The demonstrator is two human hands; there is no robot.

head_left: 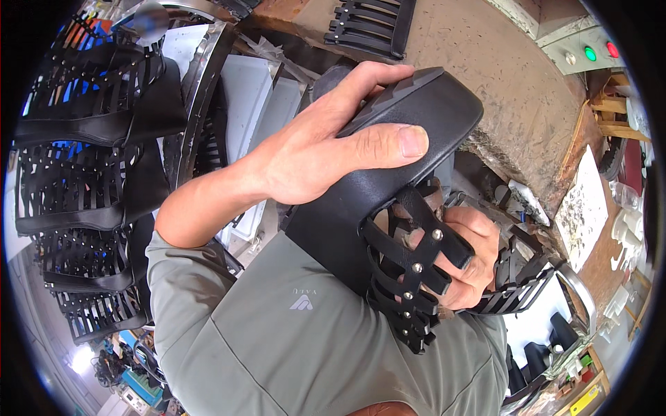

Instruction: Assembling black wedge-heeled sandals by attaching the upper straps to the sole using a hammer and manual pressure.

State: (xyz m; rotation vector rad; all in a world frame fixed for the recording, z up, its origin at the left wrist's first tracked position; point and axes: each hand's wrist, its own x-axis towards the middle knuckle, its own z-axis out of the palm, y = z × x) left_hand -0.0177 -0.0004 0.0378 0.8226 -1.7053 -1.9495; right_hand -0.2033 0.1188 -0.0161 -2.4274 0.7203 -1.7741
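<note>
A black wedge sandal [326, 243] with a thick sole is held in front of my chest, its sole tilted up. Its upper is a cage of black straps [409, 277] dotted with silver studs. My left hand [312, 149] grips the sole from the left, thumb pressed along its side edge and fingers over the far side. On the right, my right hand [468, 260] curls round the strapped upper. Its fingertips are partly hidden behind the straps. Brownish, shiny material shows between the straps; I cannot tell what it is.
Several more black strappy wedge sandals [90, 128] hang or stand in tiers at the left, beside a curved metal rack [201, 97]. A stained brown bench [513, 125] carries a flat black strap piece [371, 28]. At upper right is a panel with green and red buttons [590, 53]. A spattered white sheet [583, 215] lies farther right.
</note>
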